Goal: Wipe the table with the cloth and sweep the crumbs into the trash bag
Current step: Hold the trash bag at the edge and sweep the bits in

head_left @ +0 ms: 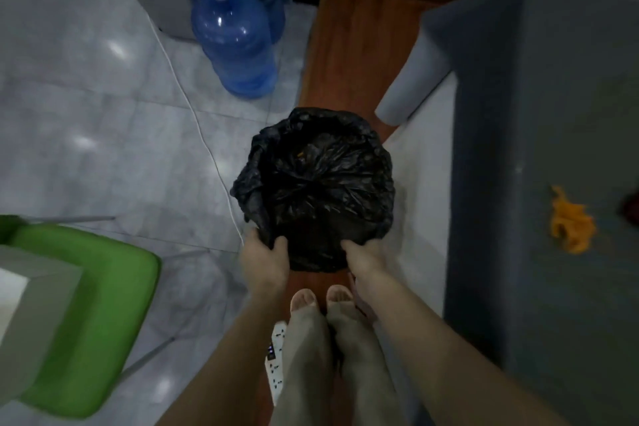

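A black trash bag (318,183) stands open on the floor just ahead of my bare feet. My left hand (264,259) grips its near rim on the left, and my right hand (363,261) grips the near rim on the right. The grey table (553,114) runs along the right side of the view, well above the bag. An orange pile of crumbs or scraps (570,221) lies on the tabletop near its right edge. I see no cloth in view. The picture is dim and slightly blurred.
Two blue water jugs (235,38) stand on the floor behind the bag. A green chair (90,315) is at the lower left. A white power strip (276,353) and its cable (193,107) lie on the tiles. The table's pale leg (411,79) stands right of the bag.
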The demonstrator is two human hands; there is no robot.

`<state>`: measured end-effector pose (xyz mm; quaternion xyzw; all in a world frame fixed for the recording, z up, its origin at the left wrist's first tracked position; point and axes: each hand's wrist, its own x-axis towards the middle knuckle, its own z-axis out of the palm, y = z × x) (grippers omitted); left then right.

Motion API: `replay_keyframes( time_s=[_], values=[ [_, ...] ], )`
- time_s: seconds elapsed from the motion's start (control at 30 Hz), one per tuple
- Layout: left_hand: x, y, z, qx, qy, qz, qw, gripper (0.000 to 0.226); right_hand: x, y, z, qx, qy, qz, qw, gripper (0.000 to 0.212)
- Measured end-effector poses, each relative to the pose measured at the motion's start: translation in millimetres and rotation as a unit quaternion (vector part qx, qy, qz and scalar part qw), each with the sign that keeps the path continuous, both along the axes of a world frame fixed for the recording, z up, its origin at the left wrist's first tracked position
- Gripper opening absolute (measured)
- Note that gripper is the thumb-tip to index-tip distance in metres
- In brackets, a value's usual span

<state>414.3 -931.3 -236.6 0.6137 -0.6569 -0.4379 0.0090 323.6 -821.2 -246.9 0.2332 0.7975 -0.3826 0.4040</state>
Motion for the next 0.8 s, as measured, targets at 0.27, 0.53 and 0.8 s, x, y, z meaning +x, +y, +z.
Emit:
replay_keyframes(
  time_s=[0.27,0.53,0.8],
  values=[
    [-3.3,25.3,109.3,-0.073,0.03,-0.049,0.996,0.014,13.3,26.0,173.5,-0.106,0.309,0.293,0.899,0.05],
    [8.3,43.6,134.3,-0.098,0.02,-0.07,0.992,0.018,-61.4,223.6,220.8,0.096,0.534,0.238,0.805,0.025],
    [13.5,57.1,147.3,-0.091,0.016,-0.051,0.994,0.014,-137.4,265.5,179.7,0.319,0.413,0.341,0.782,0.058]
  ],
)
